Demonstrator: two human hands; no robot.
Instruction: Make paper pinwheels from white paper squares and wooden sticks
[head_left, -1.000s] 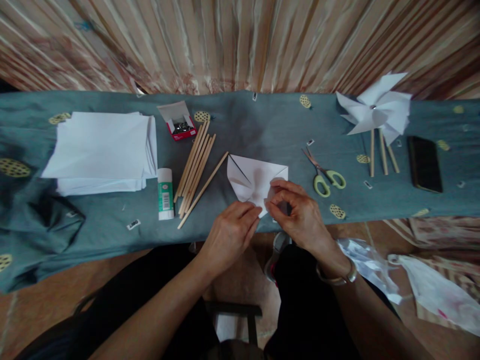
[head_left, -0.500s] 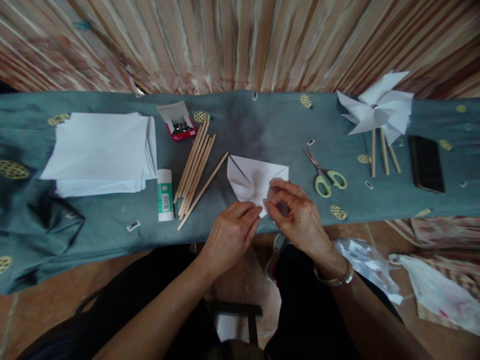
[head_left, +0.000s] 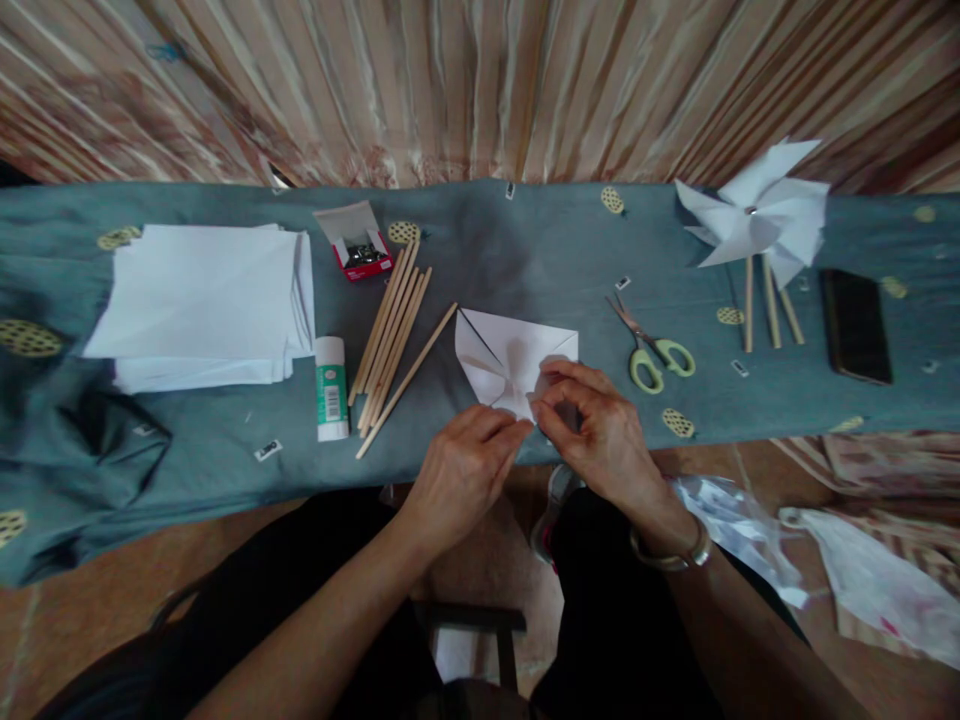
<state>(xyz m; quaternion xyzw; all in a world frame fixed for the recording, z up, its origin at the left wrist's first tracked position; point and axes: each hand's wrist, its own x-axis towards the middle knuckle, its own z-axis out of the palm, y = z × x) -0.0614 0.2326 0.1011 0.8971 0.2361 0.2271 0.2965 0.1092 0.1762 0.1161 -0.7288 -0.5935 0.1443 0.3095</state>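
A white sheet of paper (head_left: 495, 345) with cut slits running in from its corners lies on the cloth in front of me. My left hand (head_left: 471, 455) pinches its near corner, fingertips pressed together. From the other side my right hand (head_left: 592, 415) closes thumb and forefinger on the same near edge, and its other fingers rest over the paper's right part. The near corner is partly covered by my fingers. Left of the paper, a single wooden stick (head_left: 409, 380) lies aslant, its tip close to the paper's upper left corner.
Left are a paper stack (head_left: 199, 290), a glue stick (head_left: 331, 390), several wooden sticks (head_left: 390, 320) and an open red box (head_left: 364, 255) of small metal pieces. Right lie scissors (head_left: 652, 350), paper pinwheels (head_left: 757, 215) on sticks and a phone (head_left: 857, 325). Plastic bags (head_left: 870, 570) are on the floor.
My left fingertips have shifted slightly right along the paper's near corner, closer to my right fingertips. The paper and the other things stay in place.
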